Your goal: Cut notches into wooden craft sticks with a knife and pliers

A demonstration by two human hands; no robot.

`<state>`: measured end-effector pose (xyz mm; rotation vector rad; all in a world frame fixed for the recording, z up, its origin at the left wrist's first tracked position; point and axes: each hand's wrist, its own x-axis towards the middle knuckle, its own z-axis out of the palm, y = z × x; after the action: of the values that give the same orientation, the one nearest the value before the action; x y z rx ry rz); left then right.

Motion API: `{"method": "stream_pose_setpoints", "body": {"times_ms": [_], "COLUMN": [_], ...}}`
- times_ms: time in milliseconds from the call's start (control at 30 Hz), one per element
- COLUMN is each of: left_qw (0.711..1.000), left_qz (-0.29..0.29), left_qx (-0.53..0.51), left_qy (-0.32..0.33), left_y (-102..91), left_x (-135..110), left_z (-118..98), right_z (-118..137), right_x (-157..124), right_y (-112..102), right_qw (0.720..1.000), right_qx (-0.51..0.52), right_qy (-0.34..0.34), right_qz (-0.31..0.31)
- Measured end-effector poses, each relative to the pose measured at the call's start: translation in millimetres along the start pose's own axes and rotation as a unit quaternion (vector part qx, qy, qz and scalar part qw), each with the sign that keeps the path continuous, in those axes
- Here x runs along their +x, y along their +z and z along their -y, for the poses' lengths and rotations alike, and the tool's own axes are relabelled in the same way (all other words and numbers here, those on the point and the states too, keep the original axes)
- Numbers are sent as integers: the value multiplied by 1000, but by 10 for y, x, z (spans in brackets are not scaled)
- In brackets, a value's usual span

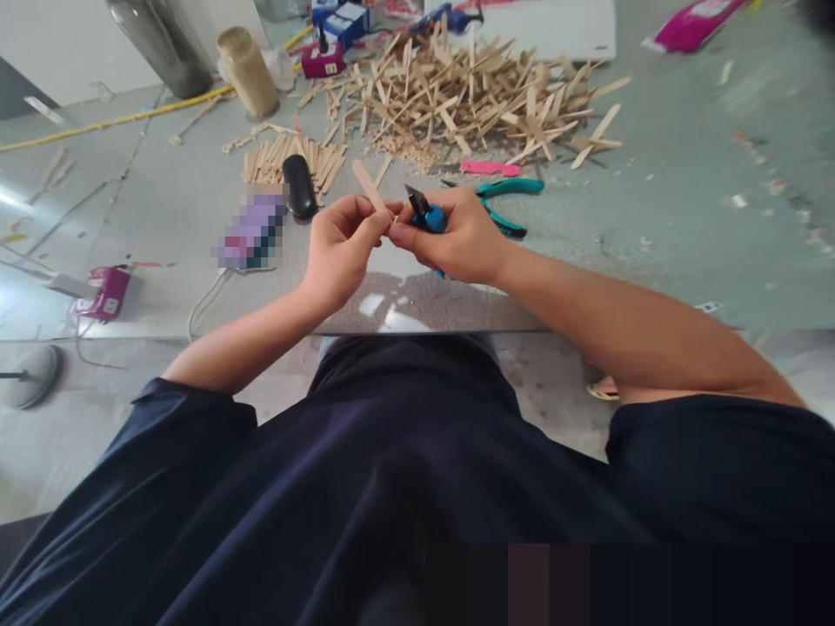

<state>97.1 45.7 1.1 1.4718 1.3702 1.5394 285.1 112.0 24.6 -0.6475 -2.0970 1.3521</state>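
Dark sleeves are seen closest; above the grey board (450, 311), a wooden stick (368, 184) is pinched in the left hand (340, 252), its end set beside the blue cutter (429, 217) clenched in the right hand (462, 242), seemingly for steadiness.

Makeshift craft workshop at floor level, not a proper bench shop: a big loose heap of wooden craft sticks (470, 91), a neater stack of sticks (293, 161) and pale shavings (408, 152) lie spread over a dusty, stained grey concrete floor (684, 200). Hand tools sit among them: teal pliers (505, 196), a pink cutter (489, 168), a blue knife (427, 217) held against a single stick (369, 184). There is also a magenta nozzle bottle (323, 61), a yellow cable (117, 117) and a worn board (424, 304) as work surface.
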Motion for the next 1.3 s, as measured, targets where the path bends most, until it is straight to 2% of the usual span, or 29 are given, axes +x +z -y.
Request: {"method": "stream_pose_setpoints", "body": {"times_ms": [133,233,333,433,567,667,733,800,867,967,1067,1200,1300], "left_qw": [999,992,973,958,940,932,921,908,897,884,857,820,822], "left_qz": [25,102,193,211,200,162,152,125,100,34,-51,-64,-68], "left_qx": [-27,-38,28,144,265,319,355,399,428,425,411,437,422], "left_qy": [-19,-59,-123,-132,-75,-55,-54,-21,49,190,305,364,376], "left_y": [18,-12,-89,-166,-223,-229,-222,-207,-189,-170,-174,-192,-184], "left_x": [146,201,234,180,-182,-597,-835,-997,-1084,-1146,-1204,-1299,-1336], "left_z": [12,129,227,205,19,-67,-39,48,167,344,469,558,602], "right_z": [-52,-85,-157,-267,-299,-168,-40,90,202,310,352,368,379], "right_x": [8,31,67,86,41,-46,-114,-174,-218,-245,-225,-138,-76], "right_y": [-123,-246,-354,-399,-359,-276,-198,-111,-32,56,118,181,208], "right_qw": [1000,996,989,983,978,965,950,925,896,863,838,816,802], "right_qx": [-18,-90,-139,-137,-117,-137,-155,-198,-266,-352,-398,-433,-454], "right_qy": [6,6,53,116,141,162,190,223,239,221,196,201,205], "right_qz": [-23,-6,10,25,97,155,195,235,264,288,317,326,331]}}
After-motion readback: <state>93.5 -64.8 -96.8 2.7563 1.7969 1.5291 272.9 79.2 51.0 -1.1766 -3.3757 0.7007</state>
